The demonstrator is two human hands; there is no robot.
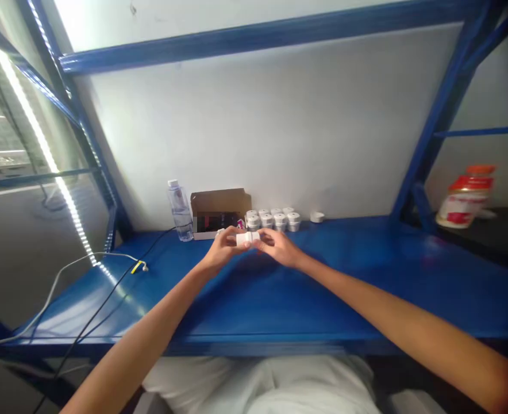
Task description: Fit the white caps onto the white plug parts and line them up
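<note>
Now, going from the left, the left hand (224, 246) and right hand (277, 246) both close on a small white jar (247, 238) held just above the blue bench (344, 287), its long axis running side to side. It looks like a cap being twisted, though blur hides it. Next calls for a firm counter-grip. More white jars (273, 219) stand behind, near a cardboard box (220, 211).

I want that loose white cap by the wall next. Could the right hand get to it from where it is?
Probably yes. The loose cap sits alone on the blue bench, right of the jars, with open surface between it and the right hand, though that hand holds a small white piece.
</note>
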